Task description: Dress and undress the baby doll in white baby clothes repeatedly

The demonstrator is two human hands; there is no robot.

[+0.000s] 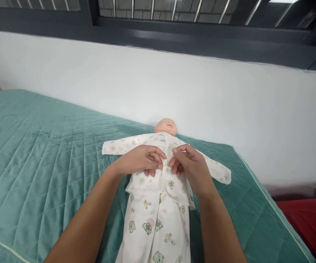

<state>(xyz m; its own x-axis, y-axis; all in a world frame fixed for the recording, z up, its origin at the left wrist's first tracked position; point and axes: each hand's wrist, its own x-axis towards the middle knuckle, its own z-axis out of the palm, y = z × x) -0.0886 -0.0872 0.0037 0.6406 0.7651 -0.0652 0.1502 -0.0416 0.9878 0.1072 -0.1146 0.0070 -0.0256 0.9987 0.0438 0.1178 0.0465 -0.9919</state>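
Observation:
A baby doll (166, 126) lies on its back, dressed in a white baby shirt (171, 185) printed with small bears. Both sleeves stretch out to the sides. Matching trousers (144, 226) cover its legs. A round button (166, 163) shows on the shirt's front, between my two hands. My left hand (144, 159) is closed, with thumb and forefinger at the shirt's front edge beside the button. On the other side my right hand (189, 162) is curled, thumb and forefinger pinched just above the button. Whatever is between those fingertips is too small to make out.
The doll lies on a green quilted cover (51, 157), its head close to a white wall (147, 84). Above the wall runs a dark window frame (158, 38) with metal bars behind. A red object (308, 223) stands beyond the cover's right edge.

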